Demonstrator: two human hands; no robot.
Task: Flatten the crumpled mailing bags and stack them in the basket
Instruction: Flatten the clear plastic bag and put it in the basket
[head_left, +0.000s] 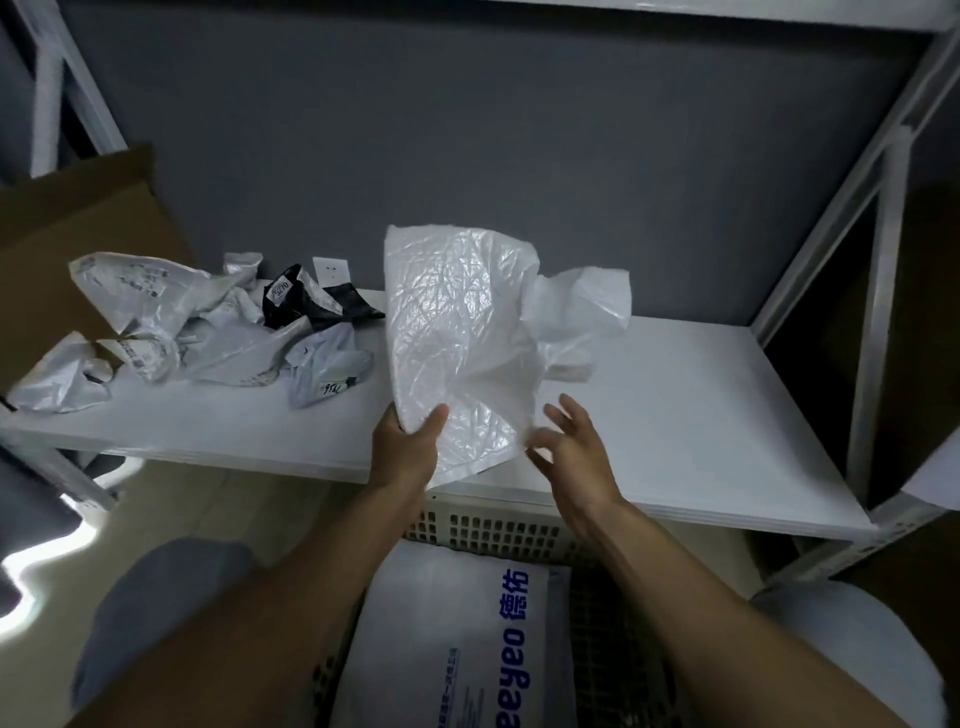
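The left hand grips the white mailing bag by its lower edge, holding it up at centre frame over the shelf, probably to pull it flat. The right hand, fingers spread wide, reaches for its corner above the basket.

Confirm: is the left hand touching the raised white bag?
Touching. Head view: the left hand grips the white bag at its lower edge, thumb pressed over the front.

1 held bag, approx 5 crumpled bags, 1 basket w/ 1 flat bag.
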